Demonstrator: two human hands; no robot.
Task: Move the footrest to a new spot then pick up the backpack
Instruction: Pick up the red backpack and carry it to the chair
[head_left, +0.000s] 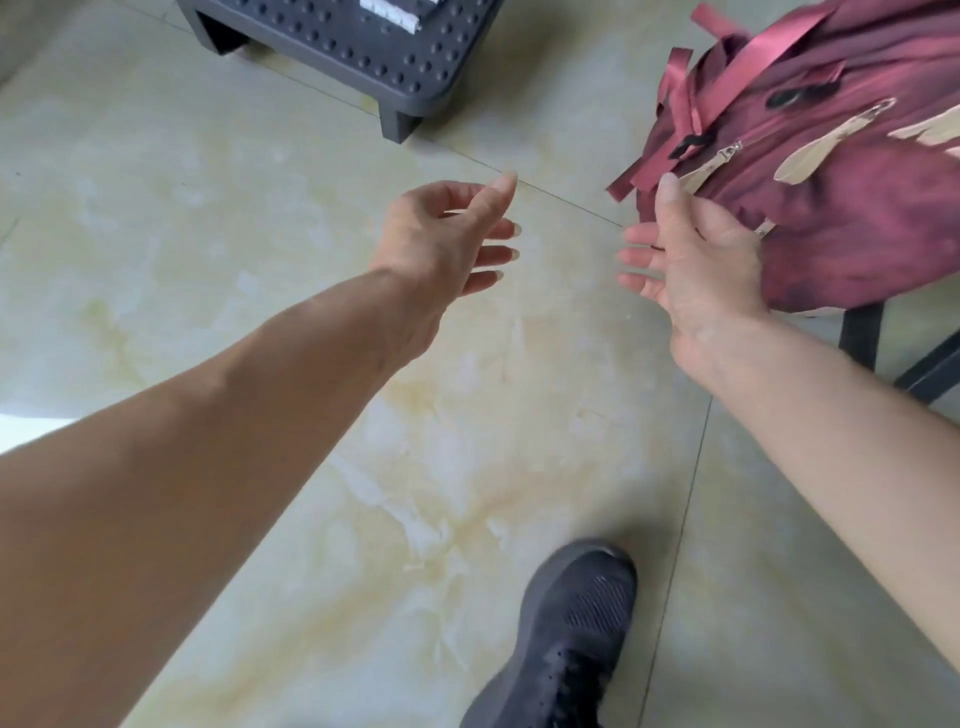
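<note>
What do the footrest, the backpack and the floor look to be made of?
Footrest: probably moulded plastic, dark grey and matte, with rows of raised studs. Backpack: woven fabric, maroon, creased, with satin-like shiny straps and a metal-looking zip. Floor: glossy tile, marble-patterned, with thin joint lines.

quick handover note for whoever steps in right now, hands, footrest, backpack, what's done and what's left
Left hand: open, empty, over bare floor.
Right hand: open, empty, right by the backpack's near edge, not gripping it.
Footrest: standing on the floor at top of view, untouched by either hand.
Backpack: maroon, at right, seemingly resting on a dark-legged seat.
Done: footrest appears set down.
Left: grasp and lift the backpack.
</note>
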